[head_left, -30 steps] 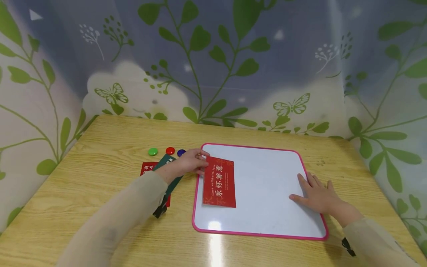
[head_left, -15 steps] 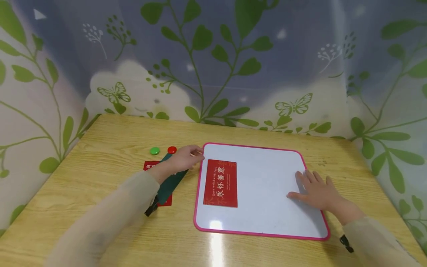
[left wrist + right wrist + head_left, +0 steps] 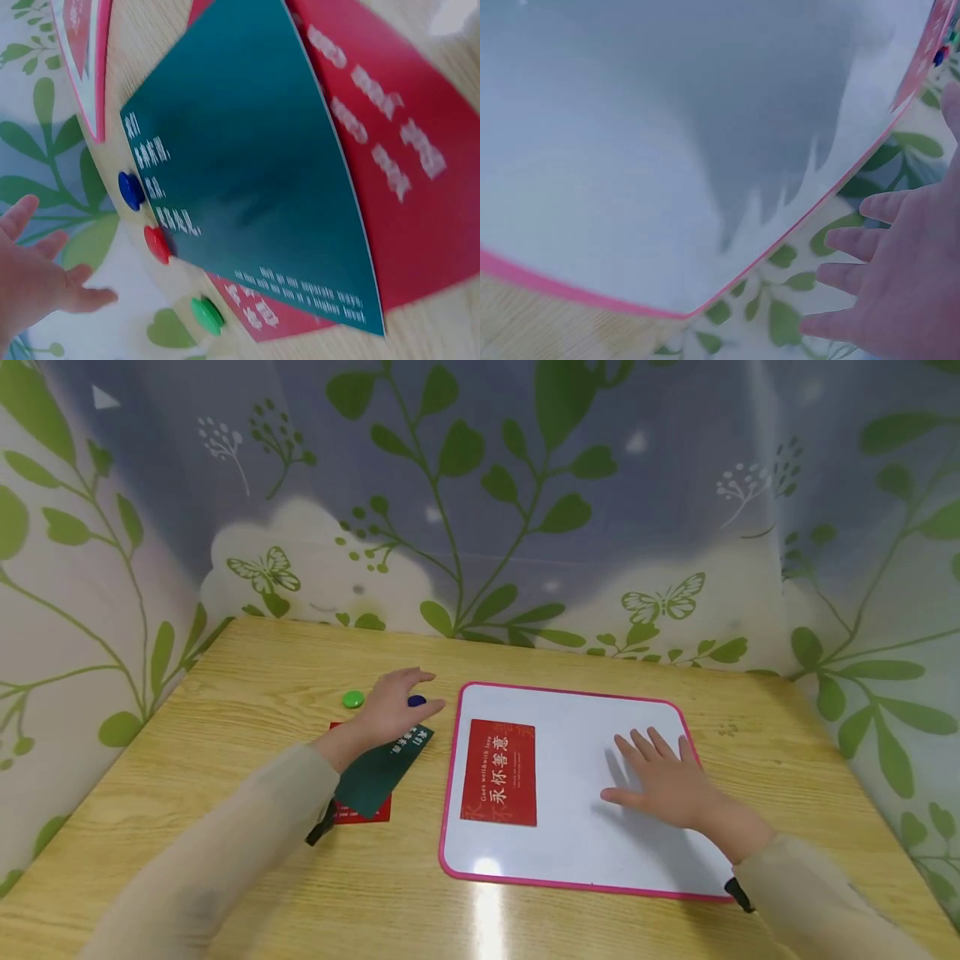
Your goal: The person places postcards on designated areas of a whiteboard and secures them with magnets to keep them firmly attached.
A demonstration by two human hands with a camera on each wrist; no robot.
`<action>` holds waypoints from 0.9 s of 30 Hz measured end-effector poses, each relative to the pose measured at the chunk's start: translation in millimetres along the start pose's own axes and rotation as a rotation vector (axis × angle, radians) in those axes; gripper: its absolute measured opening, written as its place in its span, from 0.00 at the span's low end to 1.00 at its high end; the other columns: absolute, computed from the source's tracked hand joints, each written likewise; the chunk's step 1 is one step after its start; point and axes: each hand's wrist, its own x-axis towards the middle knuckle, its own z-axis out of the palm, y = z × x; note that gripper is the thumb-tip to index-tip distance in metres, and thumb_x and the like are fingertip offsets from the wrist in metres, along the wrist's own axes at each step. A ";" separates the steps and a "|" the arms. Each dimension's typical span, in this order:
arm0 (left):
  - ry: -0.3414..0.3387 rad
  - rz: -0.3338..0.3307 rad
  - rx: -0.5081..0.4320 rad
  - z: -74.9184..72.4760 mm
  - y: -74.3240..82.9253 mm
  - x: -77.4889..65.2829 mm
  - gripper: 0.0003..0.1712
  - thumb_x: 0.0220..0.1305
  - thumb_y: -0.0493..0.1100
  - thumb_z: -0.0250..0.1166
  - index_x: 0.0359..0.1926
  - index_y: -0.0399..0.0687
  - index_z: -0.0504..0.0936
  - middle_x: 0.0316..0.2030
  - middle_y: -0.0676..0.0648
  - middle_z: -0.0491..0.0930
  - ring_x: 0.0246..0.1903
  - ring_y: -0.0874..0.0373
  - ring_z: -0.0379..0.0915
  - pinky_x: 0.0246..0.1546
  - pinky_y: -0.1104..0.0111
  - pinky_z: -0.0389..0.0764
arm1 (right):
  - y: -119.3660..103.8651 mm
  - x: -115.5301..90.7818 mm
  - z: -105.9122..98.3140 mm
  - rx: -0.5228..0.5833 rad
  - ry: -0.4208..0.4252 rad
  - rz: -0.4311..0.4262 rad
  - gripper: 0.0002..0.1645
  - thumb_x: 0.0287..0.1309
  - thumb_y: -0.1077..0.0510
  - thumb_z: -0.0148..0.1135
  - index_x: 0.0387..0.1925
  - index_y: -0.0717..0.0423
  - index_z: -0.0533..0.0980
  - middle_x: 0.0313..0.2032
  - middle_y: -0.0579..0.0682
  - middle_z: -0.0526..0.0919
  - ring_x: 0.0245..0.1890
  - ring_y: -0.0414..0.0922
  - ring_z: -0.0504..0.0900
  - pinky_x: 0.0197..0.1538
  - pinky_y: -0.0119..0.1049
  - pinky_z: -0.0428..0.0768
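My left hand [image 3: 390,706], thumb and fingers spread, hovers over a row of button magnets, holding nothing. The blue magnet [image 3: 417,701] shows between its thumb and fingers, and the green magnet [image 3: 353,699] lies to its left. A red magnet [image 3: 157,244] appears between them in the left wrist view, hidden by the hand in the head view. Flat on the left part of a pink-edged whiteboard [image 3: 577,852] is a red card [image 3: 498,777] with white lettering. Over the board's right half hangs my right hand [image 3: 663,785], fingers spread, its shadow falling on the surface.
Left of the board, a dark green card [image 3: 382,777] lies across red card stock [image 3: 367,812] on the wooden table [image 3: 405,893], partly under my left forearm. A leaf-printed cloth [image 3: 480,560] closes off the table's back and sides.
My left hand has released the red card and moved left to the magnets, its fingers spreading. My right hand has lifted from the board's right edge and shifted left over it.
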 end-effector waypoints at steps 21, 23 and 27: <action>0.075 0.066 0.310 -11.1 -32.7 -0.2 0.34 0.57 0.57 0.64 0.60 0.45 0.72 0.70 0.34 0.51 0.69 0.31 0.36 0.62 0.32 0.31 | -56.1 19.0 7.1 -0.024 -0.031 -0.112 0.52 0.54 0.29 0.53 0.69 0.59 0.56 0.69 0.62 0.57 0.70 0.63 0.50 0.64 0.71 0.42; 0.067 0.061 0.321 -12.1 -34.0 -0.4 0.34 0.57 0.58 0.64 0.60 0.45 0.72 0.70 0.34 0.50 0.69 0.31 0.36 0.62 0.32 0.31 | -60.5 22.2 7.8 -0.028 -0.040 -0.115 0.53 0.55 0.30 0.53 0.70 0.59 0.55 0.70 0.62 0.56 0.71 0.63 0.50 0.65 0.70 0.42; 0.064 0.049 0.344 -13.8 -35.8 -0.5 0.35 0.57 0.58 0.64 0.61 0.45 0.71 0.70 0.34 0.50 0.69 0.31 0.35 0.63 0.32 0.31 | -73.1 27.7 11.9 -0.026 -0.073 -0.134 0.54 0.54 0.30 0.54 0.70 0.59 0.53 0.70 0.61 0.54 0.71 0.62 0.49 0.66 0.69 0.41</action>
